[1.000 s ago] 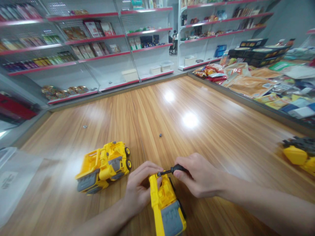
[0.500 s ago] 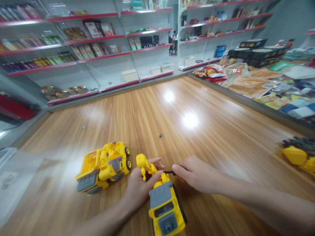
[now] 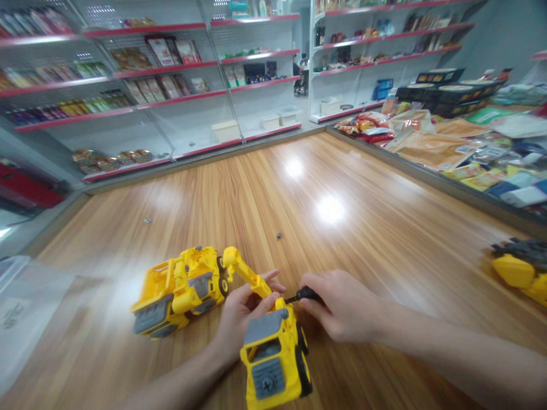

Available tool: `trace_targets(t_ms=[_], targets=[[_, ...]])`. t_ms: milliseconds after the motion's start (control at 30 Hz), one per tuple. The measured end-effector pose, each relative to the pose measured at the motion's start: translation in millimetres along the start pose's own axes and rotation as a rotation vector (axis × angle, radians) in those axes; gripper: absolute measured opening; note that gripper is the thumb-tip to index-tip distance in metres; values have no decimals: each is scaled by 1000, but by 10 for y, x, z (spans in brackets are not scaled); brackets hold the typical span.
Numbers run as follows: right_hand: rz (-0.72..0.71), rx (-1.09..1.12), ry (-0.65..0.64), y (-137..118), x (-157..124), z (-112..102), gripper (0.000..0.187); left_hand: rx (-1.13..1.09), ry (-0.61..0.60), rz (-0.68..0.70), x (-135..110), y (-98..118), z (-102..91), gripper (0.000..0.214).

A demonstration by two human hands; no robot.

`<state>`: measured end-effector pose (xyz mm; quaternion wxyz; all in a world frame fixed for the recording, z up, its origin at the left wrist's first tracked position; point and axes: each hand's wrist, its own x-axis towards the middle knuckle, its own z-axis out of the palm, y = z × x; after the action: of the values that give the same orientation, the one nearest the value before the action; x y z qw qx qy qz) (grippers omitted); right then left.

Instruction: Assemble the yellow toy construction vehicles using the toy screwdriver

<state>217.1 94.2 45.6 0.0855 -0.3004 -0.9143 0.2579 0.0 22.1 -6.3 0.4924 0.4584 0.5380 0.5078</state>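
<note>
My left hand (image 3: 240, 319) is closed around a yellow toy excavator (image 3: 270, 356) with a grey cab, gripping it where its yellow arm (image 3: 243, 271) joins the body. The arm sticks out up and to the left. My right hand (image 3: 339, 306) pinches a small black-handled screwdriver (image 3: 301, 295) whose tip points at the top of the toy, near my left fingers. A second yellow toy truck (image 3: 182, 287) with a grey front stands on the wooden table (image 3: 333, 188) just left of my hands.
Two small loose screws (image 3: 278, 234) (image 3: 147, 220) lie on the table farther out. Another yellow and black toy (image 3: 519, 267) sits at the right edge. A clear plastic bin (image 3: 21, 307) is at the left. Shelves of packaged goods (image 3: 162, 68) line the back, with snack packets (image 3: 431, 142) at the right.
The toy excavator has been turned in my left hand: its arm swung out to the upper left and its grey front now faces me. My right hand stayed put with the screwdriver.
</note>
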Motion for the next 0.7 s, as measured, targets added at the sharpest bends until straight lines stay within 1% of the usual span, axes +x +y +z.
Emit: trace_targets(t_ms=[67,100,167,233,267,333,400,467,533,600,700], targets=[[-48,-21,0,40,12,-22,6,-172,7,-53,42,-18,-32,59],[-75,-33,12,77,23,-21,7,-247,-5,-79,76,-31,-62,65],[-112,-58,70,187,57,13,17,-346,-70,-140,155,-58,-135,65],[-85,-96,157,330,111,91,26,-383,-105,-170,219,-75,-192,60],[-64,-103,177,403,149,139,29,-398,-117,-179,234,-76,-204,59],[-18,-112,217,530,255,231,23,-434,-136,-194,218,-54,-189,58],[18,-101,256,601,406,286,17,-468,-149,-202,160,-4,-139,55],[26,-79,281,604,591,290,17,-517,-180,-221,104,61,-90,55],[20,-52,286,550,781,254,27,-605,-233,-272,87,122,-70,57],[15,-20,281,466,940,210,32,-671,-276,-321,112,162,-84,60],[28,42,273,355,1065,188,33,-684,-301,-354,163,170,-126,59]])
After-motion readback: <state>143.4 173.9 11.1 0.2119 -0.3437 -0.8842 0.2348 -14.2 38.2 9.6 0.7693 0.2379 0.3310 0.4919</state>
